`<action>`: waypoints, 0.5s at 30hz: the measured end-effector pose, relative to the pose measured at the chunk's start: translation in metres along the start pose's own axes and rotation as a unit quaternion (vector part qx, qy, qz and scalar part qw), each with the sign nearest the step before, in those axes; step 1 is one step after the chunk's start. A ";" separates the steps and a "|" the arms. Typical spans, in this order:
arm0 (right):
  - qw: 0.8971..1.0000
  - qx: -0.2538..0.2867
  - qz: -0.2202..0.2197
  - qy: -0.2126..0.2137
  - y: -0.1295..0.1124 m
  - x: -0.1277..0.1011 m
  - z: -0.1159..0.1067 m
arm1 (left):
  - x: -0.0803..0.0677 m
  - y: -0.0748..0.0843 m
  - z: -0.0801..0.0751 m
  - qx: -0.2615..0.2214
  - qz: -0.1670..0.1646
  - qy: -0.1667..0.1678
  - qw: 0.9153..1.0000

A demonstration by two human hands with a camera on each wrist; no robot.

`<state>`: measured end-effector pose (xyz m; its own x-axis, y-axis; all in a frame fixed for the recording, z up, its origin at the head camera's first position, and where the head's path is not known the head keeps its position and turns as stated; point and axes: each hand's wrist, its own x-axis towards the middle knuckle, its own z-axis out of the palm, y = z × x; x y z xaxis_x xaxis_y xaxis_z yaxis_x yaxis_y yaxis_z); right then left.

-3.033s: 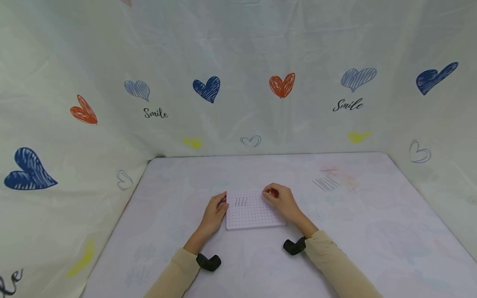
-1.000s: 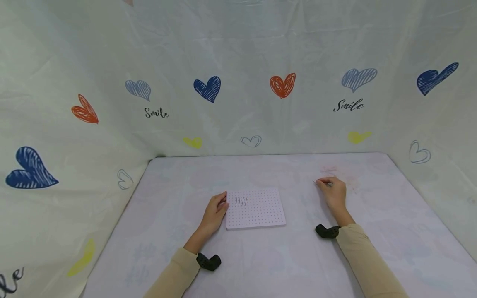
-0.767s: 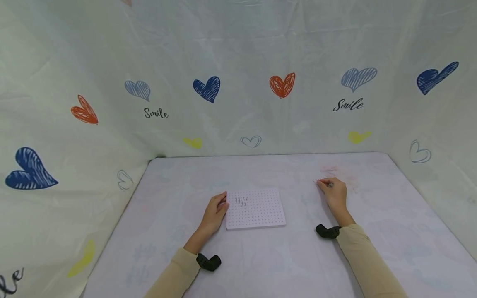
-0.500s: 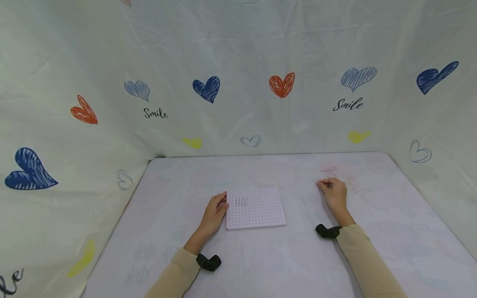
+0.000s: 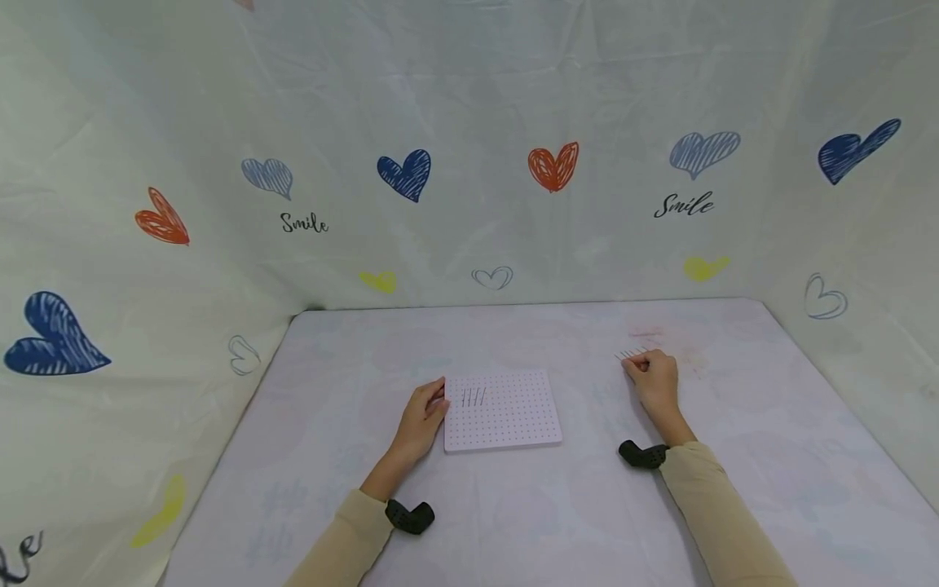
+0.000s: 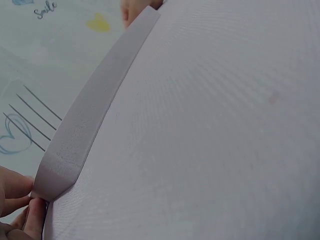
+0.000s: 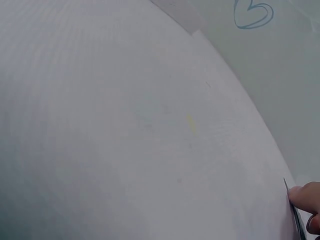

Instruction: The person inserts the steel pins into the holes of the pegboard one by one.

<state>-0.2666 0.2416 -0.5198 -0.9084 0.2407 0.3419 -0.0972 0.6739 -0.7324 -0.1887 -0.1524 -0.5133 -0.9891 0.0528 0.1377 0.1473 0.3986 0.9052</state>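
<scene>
My left hand (image 5: 420, 420) grips the left edge of a pale pink pegboard (image 5: 524, 412), which lies flat on the table. In the left wrist view, the thumb and fingers pinch one corner of the board (image 6: 95, 100). Several thin metal pins (image 6: 40, 109) stand in a row in holes near that side. To the right of the board, my right hand (image 5: 655, 383) is low over a group of loose thin pins (image 5: 626, 355), partly covering them. The right wrist view has its thumb and fingertip pinching along a dark thin pin (image 7: 286, 183), only partly visible.
The table (image 5: 513, 522) has a pale patterned cover with reddish marks (image 5: 649, 332) beyond the right hand. Behind and to the sides hangs a white curtain (image 5: 469, 98) printed with hearts. A black wrist camera (image 5: 411, 518) sits on each forearm.
My right hand has moved from the board's upper right corner to the loose pins on the right, and its fingers have shifted slightly among them. The left hand and board have stayed put.
</scene>
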 end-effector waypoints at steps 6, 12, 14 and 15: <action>1.000 -0.012 -0.007 -0.006 -0.001 0.000 0.001 | 0.000 0.000 0.000 0.000 -0.001 0.001 1.000; 1.000 -0.003 0.002 0.002 0.000 -0.001 0.002 | 0.000 0.000 0.000 0.002 -0.001 0.004 1.000; 1.000 0.000 0.010 0.006 0.000 -0.001 0.002 | 0.000 -0.001 0.001 0.003 -0.002 0.002 1.000; 1.000 0.001 0.013 0.008 0.000 -0.002 0.002 | 0.000 -0.001 0.001 0.003 -0.001 0.001 1.000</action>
<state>-0.2660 0.2396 -0.5217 -0.9042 0.2682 0.3324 -0.0752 0.6661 -0.7421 -0.1888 -0.1520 -0.5143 -0.9894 0.0490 0.1364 0.1446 0.4035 0.9035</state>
